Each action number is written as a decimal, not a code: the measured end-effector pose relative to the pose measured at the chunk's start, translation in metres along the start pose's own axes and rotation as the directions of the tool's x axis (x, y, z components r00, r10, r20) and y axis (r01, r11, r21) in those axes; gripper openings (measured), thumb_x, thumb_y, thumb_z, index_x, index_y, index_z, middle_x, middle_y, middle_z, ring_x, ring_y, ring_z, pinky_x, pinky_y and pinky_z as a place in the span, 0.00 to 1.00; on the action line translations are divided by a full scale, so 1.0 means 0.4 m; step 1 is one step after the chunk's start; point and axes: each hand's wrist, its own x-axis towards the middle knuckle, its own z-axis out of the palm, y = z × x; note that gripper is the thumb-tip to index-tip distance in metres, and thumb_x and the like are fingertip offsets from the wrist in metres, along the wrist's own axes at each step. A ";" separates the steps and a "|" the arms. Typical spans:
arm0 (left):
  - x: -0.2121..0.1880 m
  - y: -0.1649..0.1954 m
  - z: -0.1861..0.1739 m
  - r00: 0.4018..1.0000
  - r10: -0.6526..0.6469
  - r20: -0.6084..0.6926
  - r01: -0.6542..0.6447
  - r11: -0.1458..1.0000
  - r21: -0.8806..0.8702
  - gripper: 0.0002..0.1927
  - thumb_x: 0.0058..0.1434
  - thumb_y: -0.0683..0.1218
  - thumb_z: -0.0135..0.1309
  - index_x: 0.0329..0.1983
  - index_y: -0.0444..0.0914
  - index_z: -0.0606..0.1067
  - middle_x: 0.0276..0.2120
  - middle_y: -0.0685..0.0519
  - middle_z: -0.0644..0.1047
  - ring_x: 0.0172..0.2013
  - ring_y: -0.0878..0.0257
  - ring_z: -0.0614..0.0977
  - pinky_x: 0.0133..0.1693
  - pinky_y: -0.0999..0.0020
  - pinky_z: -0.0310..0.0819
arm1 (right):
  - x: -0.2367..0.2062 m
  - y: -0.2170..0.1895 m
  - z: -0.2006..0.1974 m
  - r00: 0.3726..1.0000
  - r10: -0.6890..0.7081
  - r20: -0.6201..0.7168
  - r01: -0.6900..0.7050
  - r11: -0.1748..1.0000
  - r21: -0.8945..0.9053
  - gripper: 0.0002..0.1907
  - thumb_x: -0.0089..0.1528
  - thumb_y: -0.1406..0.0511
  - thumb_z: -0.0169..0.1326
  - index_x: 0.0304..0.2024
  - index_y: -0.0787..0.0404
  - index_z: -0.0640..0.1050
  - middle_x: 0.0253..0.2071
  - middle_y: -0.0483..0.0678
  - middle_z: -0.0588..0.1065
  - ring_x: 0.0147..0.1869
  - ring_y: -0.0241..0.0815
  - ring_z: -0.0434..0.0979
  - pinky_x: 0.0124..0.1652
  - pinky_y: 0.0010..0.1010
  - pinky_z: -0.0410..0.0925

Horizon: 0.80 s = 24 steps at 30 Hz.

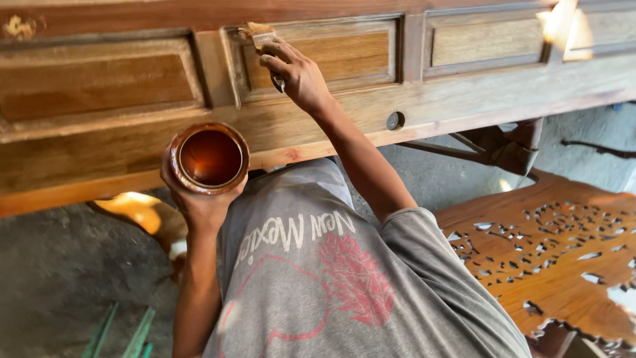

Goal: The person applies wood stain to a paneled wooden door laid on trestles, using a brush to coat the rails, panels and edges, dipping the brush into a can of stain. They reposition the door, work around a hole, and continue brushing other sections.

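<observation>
The right hand grips a paintbrush, bristles touching the recessed wooden panel up-left of the knuckles (handle angled down-right). The left hand cups an open tin of brown varnish, lower-left, near.

Panelled wood frame matt, part stained; tin glossy with brown varnish; carved board satin wood; floor rough concrete.

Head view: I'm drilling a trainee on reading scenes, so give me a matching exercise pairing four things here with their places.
Things:
1. paintbrush
2. tin of brown varnish
3. carved openwork wooden panel
4. round dark knob

Places:
A. lower right, lying flat
B. in the left hand
C. on the lower rail of the wooden furniture
D. in the right hand, against a recessed panel

Pairs: 1-D, 2-B, 3-A, 4-C
</observation>
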 end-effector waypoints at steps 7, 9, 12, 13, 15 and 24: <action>0.007 -0.011 0.011 0.999 -0.039 0.031 0.040 0.999 -0.028 0.63 0.45 0.50 0.82 0.76 0.37 0.52 0.68 0.41 0.67 0.68 0.45 0.73 0.69 0.50 0.68 | -0.134 0.212 -0.234 0.839 0.311 -0.447 -0.356 0.934 -0.019 0.07 0.69 0.73 0.57 0.48 0.60 0.81 0.49 0.53 0.80 0.51 0.44 0.84 0.47 0.31 0.77; 0.013 -0.015 0.014 0.998 -0.033 0.050 0.035 0.998 -0.053 0.64 0.45 0.51 0.82 0.76 0.37 0.51 0.68 0.41 0.67 0.68 0.45 0.73 0.69 0.50 0.69 | -0.146 0.253 -0.265 0.671 0.355 -0.651 -0.412 0.908 0.071 0.05 0.68 0.72 0.55 0.46 0.62 0.79 0.46 0.53 0.79 0.50 0.43 0.83 0.46 0.31 0.77; 0.021 -0.009 0.014 0.997 -0.007 0.071 0.011 0.998 -0.061 0.64 0.46 0.51 0.81 0.77 0.37 0.50 0.69 0.40 0.66 0.68 0.45 0.72 0.69 0.50 0.69 | -0.095 0.256 -0.241 0.406 0.504 -0.763 -0.396 0.849 0.350 0.04 0.69 0.69 0.53 0.44 0.62 0.78 0.41 0.52 0.78 0.44 0.40 0.80 0.41 0.28 0.75; 0.023 -0.004 0.014 0.997 -0.006 0.081 0.011 0.999 -0.053 0.64 0.45 0.51 0.81 0.77 0.37 0.50 0.69 0.40 0.65 0.68 0.45 0.72 0.69 0.49 0.69 | -0.066 0.239 -0.215 0.404 0.580 -0.708 -0.462 0.797 0.389 0.05 0.69 0.68 0.53 0.42 0.62 0.78 0.35 0.51 0.78 0.37 0.39 0.77 0.36 0.27 0.72; 0.027 0.007 0.016 0.996 -0.004 0.094 0.008 0.999 -0.039 0.64 0.46 0.50 0.81 0.77 0.37 0.50 0.69 0.39 0.65 0.68 0.45 0.72 0.70 0.49 0.68 | -0.021 0.193 -0.159 0.426 0.559 -0.711 -0.492 0.803 0.336 0.06 0.69 0.66 0.54 0.40 0.63 0.78 0.31 0.48 0.78 0.34 0.37 0.75 0.34 0.26 0.71; 0.028 0.011 0.031 0.995 0.043 0.089 -0.042 0.999 -0.006 0.64 0.44 0.52 0.82 0.76 0.37 0.52 0.67 0.39 0.67 0.67 0.44 0.72 0.69 0.49 0.67 | -0.059 0.273 -0.323 0.762 0.560 -0.325 -0.570 0.818 0.075 0.12 0.69 0.62 0.62 0.34 0.64 0.79 0.25 0.51 0.80 0.26 0.39 0.80 0.29 0.34 0.71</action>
